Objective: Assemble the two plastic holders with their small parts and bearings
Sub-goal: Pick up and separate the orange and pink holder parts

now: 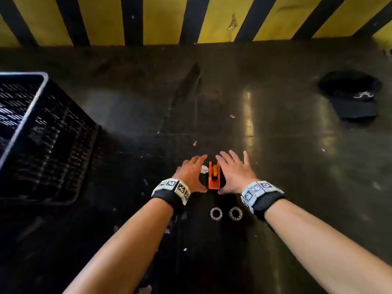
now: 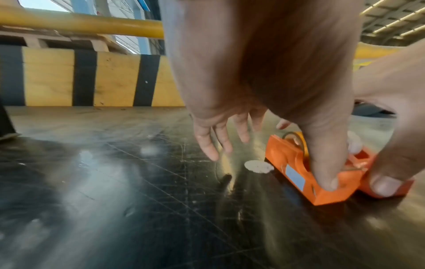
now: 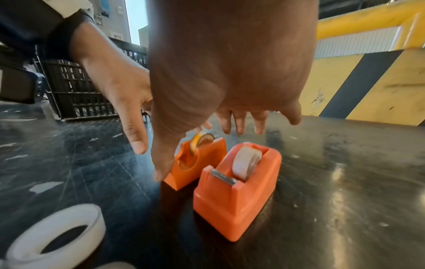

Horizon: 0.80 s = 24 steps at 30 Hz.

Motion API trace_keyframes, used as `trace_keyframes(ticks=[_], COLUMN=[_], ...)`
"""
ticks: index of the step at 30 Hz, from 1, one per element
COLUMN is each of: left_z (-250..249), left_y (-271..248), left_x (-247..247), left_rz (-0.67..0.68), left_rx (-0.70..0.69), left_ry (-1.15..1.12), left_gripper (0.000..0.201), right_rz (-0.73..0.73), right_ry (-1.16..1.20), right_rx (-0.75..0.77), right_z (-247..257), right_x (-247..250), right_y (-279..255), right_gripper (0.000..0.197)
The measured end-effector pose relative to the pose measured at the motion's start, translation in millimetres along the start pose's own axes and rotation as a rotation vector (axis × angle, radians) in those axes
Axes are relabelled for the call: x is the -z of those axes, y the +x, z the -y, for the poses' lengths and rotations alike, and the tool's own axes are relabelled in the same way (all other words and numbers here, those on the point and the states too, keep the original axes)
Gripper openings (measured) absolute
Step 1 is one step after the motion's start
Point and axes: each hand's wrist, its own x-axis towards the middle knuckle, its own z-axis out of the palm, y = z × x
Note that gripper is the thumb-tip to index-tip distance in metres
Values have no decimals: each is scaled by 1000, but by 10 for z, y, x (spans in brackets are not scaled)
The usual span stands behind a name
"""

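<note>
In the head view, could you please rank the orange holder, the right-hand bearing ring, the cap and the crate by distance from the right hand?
From the right hand:
1. Orange holder, beside its thumb.
2. Right-hand bearing ring, just behind the wrist.
3. Cap, far right.
4. Crate, far left, beyond the left hand.

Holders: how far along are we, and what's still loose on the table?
Done: the yellow-roll holder and the white-roll holder stand side by side, each with its roll seated. In hand: nothing is gripped; the left hand and right hand are open, thumbs at the holders' near ends. Left: one ring and a second ring lie loose on the table, not yet fitted.
</note>
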Motion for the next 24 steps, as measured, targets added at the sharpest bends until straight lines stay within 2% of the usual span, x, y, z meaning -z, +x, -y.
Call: trace_keyframes(ticks=[4,8,11,15,17,20,24], left_z=[0,40,124,231,280,353,440], left_y=[132,99,22,-168,-299,-498,-714], left_x=[-109,-173,-142,-120,-145,-259,-494], left_rz=[24,-48,-65,-140,-185,-156,-154], left_rx=[-39,-114,-101,-46,1,123,229], left_ry=[7,-171,-262,-279,-210,-57,18], left_gripper=[120,111,108,109,105,100,109], right_rz=[-25,-92,-150,-191,-181,-153,-137], right_ry=[-33,101,224,424,527,575,596], right_rx=[17,50,69,54,33,37,53], right_z=[29,-30,-58,-96,-110,-98,-38], right_x=[-62,-166,-202,-158,-119,-106,-154], right_y=[93,94,12,-181,-313,-483,-648], right_gripper=[119,113,115,118,119,112,106])
